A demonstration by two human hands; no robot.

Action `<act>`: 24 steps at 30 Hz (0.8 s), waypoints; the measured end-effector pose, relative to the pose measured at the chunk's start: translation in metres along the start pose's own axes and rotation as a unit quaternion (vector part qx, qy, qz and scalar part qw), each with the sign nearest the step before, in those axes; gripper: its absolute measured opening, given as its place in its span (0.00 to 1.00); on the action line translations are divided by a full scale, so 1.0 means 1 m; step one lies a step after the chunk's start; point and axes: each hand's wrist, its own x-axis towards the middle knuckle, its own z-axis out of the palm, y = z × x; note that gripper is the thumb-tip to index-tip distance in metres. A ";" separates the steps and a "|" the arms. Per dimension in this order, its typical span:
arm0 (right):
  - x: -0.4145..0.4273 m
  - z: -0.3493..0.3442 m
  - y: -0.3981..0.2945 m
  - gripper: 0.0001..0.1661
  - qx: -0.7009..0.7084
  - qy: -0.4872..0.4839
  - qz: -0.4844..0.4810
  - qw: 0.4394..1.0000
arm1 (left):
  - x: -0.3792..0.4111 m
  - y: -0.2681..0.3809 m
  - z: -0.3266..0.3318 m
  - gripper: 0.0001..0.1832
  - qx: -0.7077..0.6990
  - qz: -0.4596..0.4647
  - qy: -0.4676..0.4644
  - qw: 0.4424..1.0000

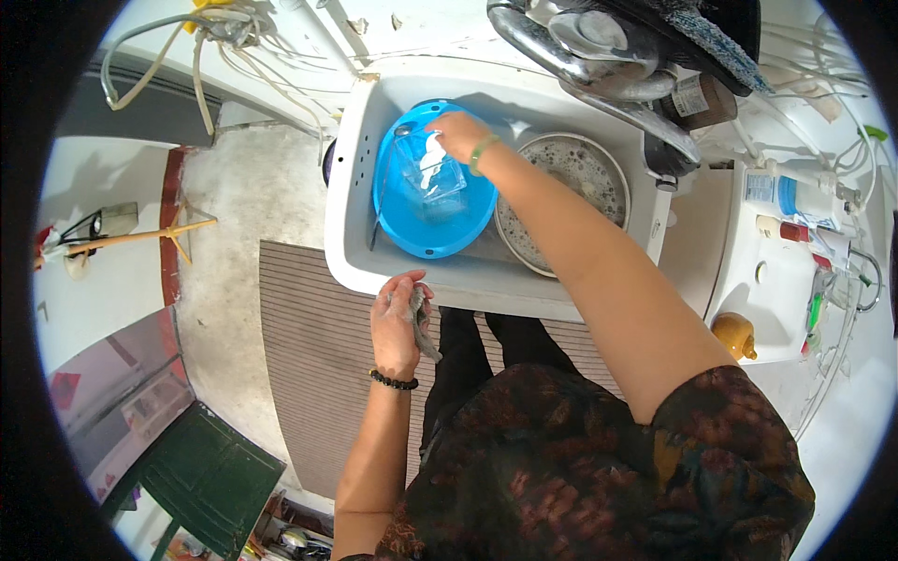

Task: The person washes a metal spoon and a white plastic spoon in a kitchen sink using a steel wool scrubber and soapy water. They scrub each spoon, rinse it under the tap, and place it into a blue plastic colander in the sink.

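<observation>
My left hand (401, 315) holds a wet grey cloth (423, 329) just outside the near edge of the white sink (361, 270). Inside the sink, my right hand (459, 137) reaches over the upper right part of a blue plastic basin (400, 224). Its fingertips are at a clear plastic container (442, 186) in the basin; whether they grip it is unclear. A thin metal utensil (381, 189) leans at the basin's left side. Right of the basin sits a round metal pan (610, 172) of grey, foamy water, partly behind my right forearm.
A chrome faucet (540, 42) overhangs the sink's far right. Bottles and an orange-brown container (734, 335) stand on a white ledge (761, 301) at right. A ribbed mat (316, 350) lies on the floor, with a dark green chair (203, 470) at lower left.
</observation>
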 end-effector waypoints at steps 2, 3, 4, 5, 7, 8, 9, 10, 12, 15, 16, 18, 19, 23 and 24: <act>-0.026 -0.013 0.027 0.11 0.088 0.115 0.069 0.987 | 0.002 0.003 0.006 0.14 -0.011 0.003 -0.004 1.000; -0.046 -0.022 0.040 0.11 0.077 0.140 0.107 0.981 | 0.002 0.005 0.008 0.14 -0.018 0.005 -0.002 1.000; -0.067 -0.031 0.054 0.10 0.065 0.166 0.142 0.974 | 0.001 0.006 0.009 0.14 -0.029 0.005 -0.010 1.000; -0.089 -0.036 0.072 0.11 0.023 0.139 0.210 0.967 | 0.000 0.007 0.011 0.14 -0.028 0.006 -0.014 0.999; -0.132 -0.026 0.106 0.16 -0.079 0.097 0.292 0.948 | 0.000 0.009 0.019 0.14 -0.020 0.009 -0.027 0.999; -0.154 -0.013 0.123 0.20 -0.139 0.080 0.306 0.938 | 0.000 0.008 0.022 0.14 -0.014 0.004 -0.033 0.999; -0.170 -0.003 0.130 0.24 -0.198 0.060 0.317 0.926 | 0.001 0.006 0.024 0.14 -0.009 -0.002 -0.036 0.999; -0.176 -0.005 0.117 0.27 -0.195 0.002 0.358 0.913 | 0.002 0.004 0.026 0.14 -0.005 -0.008 -0.035 0.999; -0.184 -0.010 0.093 0.35 -0.187 -0.111 0.435 0.874 | 0.002 0.003 0.032 0.14 -0.015 -0.009 -0.037 0.999; -0.199 0.001 0.102 0.38 -0.068 -0.122 0.448 0.883 | 0.001 0.005 0.040 0.14 -0.018 -0.010 -0.036 0.999; -0.203 0.000 0.104 0.37 -0.024 -0.111 0.456 0.883 | 0.001 0.007 0.043 0.15 -0.017 -0.009 -0.035 0.999; -0.212 -0.003 0.109 0.36 0.063 -0.088 0.467 0.878 | -0.001 0.009 0.051 0.15 -0.019 -0.006 -0.044 0.999; -0.214 -0.007 0.114 0.34 0.174 -0.069 0.479 0.858 | -0.002 0.011 0.054 0.15 -0.019 -0.004 -0.049 0.999; -0.227 -0.031 0.113 0.25 0.518 0.009 0.464 0.719 | -0.002 0.010 0.062 0.14 -0.032 -0.016 -0.078 0.996; -0.232 -0.041 0.104 0.25 0.580 0.011 0.445 0.683 | -0.004 0.008 0.066 0.14 -0.046 -0.021 -0.070 0.996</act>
